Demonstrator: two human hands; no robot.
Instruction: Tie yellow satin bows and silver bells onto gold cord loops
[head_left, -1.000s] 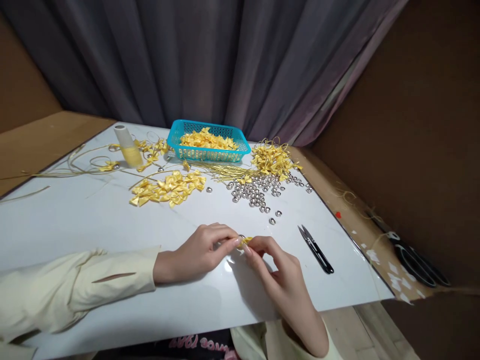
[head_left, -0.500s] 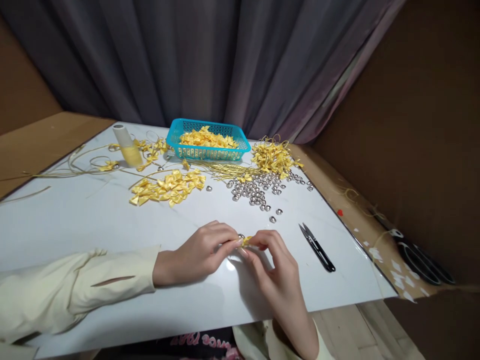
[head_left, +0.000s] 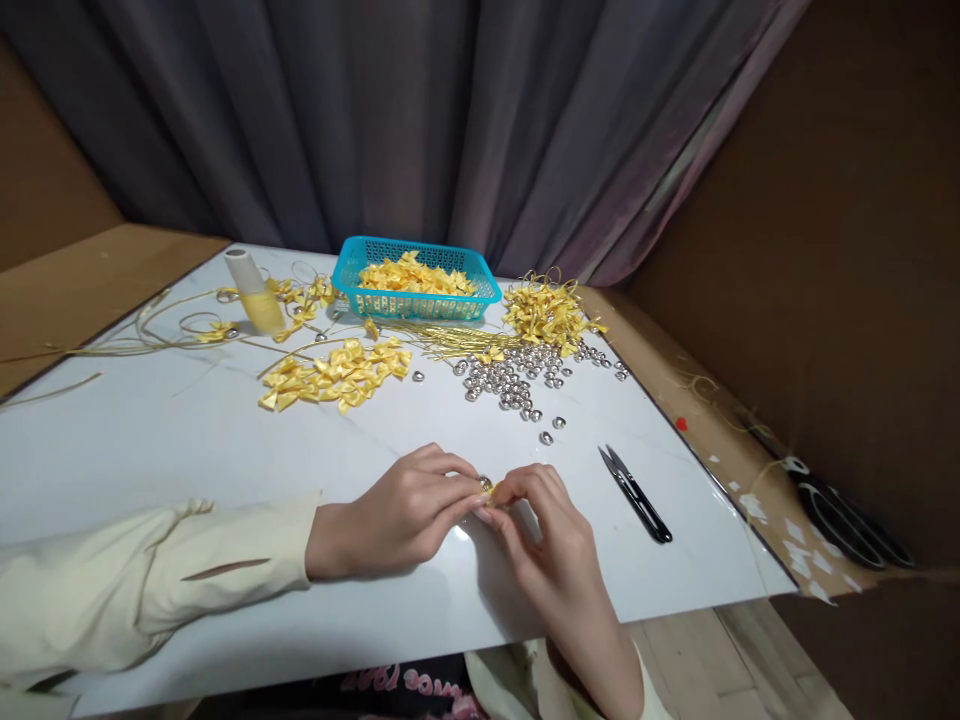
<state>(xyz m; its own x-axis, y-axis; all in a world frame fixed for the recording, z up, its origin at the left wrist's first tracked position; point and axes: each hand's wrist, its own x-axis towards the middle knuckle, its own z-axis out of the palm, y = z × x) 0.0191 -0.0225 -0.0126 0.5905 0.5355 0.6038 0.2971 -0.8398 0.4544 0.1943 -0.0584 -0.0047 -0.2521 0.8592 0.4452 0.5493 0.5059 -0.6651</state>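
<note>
Over the front of the white table, my left hand (head_left: 409, 505) and my right hand (head_left: 544, 530) meet fingertip to fingertip. Both are closed in a pinch on a small yellow ribbon bow (head_left: 491, 490), mostly covered by the fingers. A silver bead (head_left: 484, 482) shows just behind the fingertips, right at the bow; whether it is joined to it I cannot tell. Beyond the hands lie a pile of silver beads (head_left: 506, 380) and a patch of loose yellow bows (head_left: 337, 375). To the right of my right hand rest black thread snips (head_left: 636, 495).
A blue basket (head_left: 416, 300) of yellow bows stands at the back. Beside it are a heap of corded bows (head_left: 547, 310) and gold cords (head_left: 450, 340). A yellow-and-white cone (head_left: 256, 292) stands back left. Black scissors (head_left: 847, 520) and paper scraps (head_left: 802, 550) lie beyond the right edge.
My fingertips have drawn closer together around the bow, and less of its yellow shows. My right hand has shifted slightly; the things on the table stay put.
</note>
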